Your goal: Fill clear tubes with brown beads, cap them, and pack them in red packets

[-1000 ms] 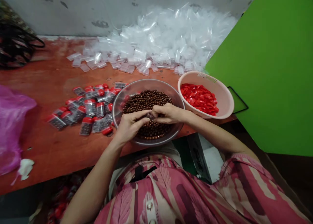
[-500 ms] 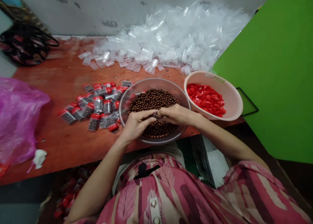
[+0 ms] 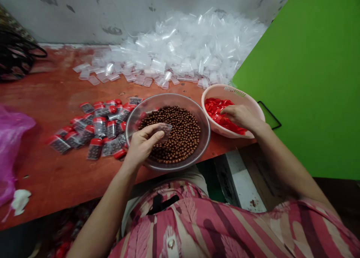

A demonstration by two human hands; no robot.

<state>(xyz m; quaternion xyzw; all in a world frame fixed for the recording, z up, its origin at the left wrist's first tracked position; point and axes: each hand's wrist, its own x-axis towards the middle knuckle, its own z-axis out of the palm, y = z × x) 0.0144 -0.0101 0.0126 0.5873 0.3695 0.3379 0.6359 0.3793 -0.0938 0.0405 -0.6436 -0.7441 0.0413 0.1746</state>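
A magenta plastic bag [image 3: 11, 149] lay at the left edge of the frame on the orange-red wooden table [image 3: 42, 81], with crumpled white tissue [image 3: 19, 201] beside it. A dark patterned handbag [image 3: 17, 55] sat upper left, below a scuffed grey wall [image 3: 70, 14], and a green board [image 3: 303, 85] filled the right.

Glossy brown beads [image 3: 180, 134] fill the clear glass bowl [image 3: 168, 97], with a clear vial [image 3: 165, 131] above them. Right of the bowl, red lids [image 3: 215, 110] lie in a pale pink basin [image 3: 254, 113]. Left of it, the desk [image 3: 42, 100] is rust-orange; below it, a blouse [image 3: 213, 228] shows pink and cream stripes.
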